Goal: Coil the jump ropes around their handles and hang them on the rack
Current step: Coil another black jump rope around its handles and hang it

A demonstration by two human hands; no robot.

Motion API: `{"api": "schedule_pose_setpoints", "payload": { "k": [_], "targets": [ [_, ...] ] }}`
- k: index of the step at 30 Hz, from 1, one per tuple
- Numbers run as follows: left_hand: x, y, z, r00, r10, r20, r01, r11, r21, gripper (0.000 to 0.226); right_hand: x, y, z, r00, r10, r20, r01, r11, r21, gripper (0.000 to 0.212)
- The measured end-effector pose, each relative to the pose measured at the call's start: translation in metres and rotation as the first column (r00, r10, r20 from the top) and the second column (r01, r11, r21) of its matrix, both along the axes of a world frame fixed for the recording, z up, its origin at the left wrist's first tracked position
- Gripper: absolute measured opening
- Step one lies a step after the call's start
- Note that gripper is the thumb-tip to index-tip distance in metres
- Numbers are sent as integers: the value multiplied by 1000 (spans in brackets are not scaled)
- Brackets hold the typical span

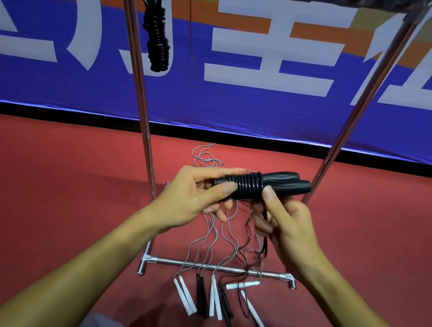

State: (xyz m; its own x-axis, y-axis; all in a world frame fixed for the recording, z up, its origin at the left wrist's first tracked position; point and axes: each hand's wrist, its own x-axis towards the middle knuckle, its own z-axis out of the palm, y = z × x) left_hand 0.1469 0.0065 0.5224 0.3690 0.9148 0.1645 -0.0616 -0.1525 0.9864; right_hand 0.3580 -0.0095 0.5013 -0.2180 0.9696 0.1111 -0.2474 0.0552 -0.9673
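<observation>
Red matting covers the floor (50, 173) beneath me, and my two bare forearms reach out over it. Nearest on the floor lie loose jump ropes (212, 302): I count about six white handles and about four black ones, side by side, their thin grey and dark cords trailing away across the rack's base bar (220, 268). Above them my left hand (195, 198) pinches the narrow end of a black pair of handles (263, 185), held level, with black cord wound in tight turns around the middle. My right hand (282, 227) has its thumb pressed against the coil and its fingers curled below it, where a black tail of cord hangs down. Two chrome uprights (138, 77) of the rack rise beyond. One finished black coiled rope (157, 31) hangs from the top rail at the left. Behind stands a blue, orange and white banner (268, 102).
</observation>
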Motion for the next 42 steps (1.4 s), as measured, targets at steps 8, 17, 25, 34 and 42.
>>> {"api": "schedule_pose_setpoints", "payload": {
  "k": [8,17,25,34,42],
  "targets": [
    [5,-2,-5,994,34,-100,-27,997,73,38,-12,-7,9,980,-26,-199,-7,986,-164,54],
    [7,-1,-11,979,147,-138,-125,979,160,35,-7,-6,5,995,-60,77,71,987,-144,43],
    [2,8,-16,973,218,-79,-204,967,156,33,8,-2,9,968,-47,248,79,989,-122,16],
    [5,9,-21,948,284,-145,-249,943,219,33,16,4,3,893,-137,428,159,987,-17,17],
    [5,11,-27,907,336,-254,-238,907,348,34,27,3,22,983,169,71,-122,891,-437,26]
  ]
}}
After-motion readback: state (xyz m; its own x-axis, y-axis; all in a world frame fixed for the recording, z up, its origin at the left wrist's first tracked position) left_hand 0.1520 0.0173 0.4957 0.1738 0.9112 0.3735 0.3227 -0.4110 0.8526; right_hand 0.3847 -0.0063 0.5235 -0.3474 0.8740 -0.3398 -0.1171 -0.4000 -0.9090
